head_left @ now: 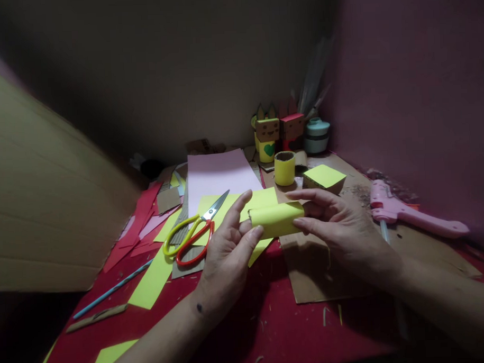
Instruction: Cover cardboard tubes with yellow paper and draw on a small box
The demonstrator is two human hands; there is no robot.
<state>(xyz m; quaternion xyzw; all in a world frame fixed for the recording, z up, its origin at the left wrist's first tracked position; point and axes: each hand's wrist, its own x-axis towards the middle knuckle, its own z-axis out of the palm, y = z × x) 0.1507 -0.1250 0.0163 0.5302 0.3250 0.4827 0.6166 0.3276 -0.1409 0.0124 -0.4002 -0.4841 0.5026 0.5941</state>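
Observation:
Between my two hands is a small tube wrapped in yellow paper point(275, 220), lying sideways above the red table. My left hand point(232, 245) grips its left end, thumb in front and the index finger raised behind. At the right end, the thumb and fingers of my right hand point(339, 226) close on the tube. A bit of brown edge shows at the left opening. Scissors with one yellow and one red handle point(201, 225) lie just left of my left hand, blades half apart, on yellow paper sheets point(262, 196).
Behind stand a short yellow tube point(285, 169), a box with a yellow top point(325, 177), animal-faced paper figures point(267, 133) and a teal pot point(316, 135). A pink glue gun point(413, 210) lies right. Red paper strips point(138, 219) and a blue striped pencil point(113, 289) lie left.

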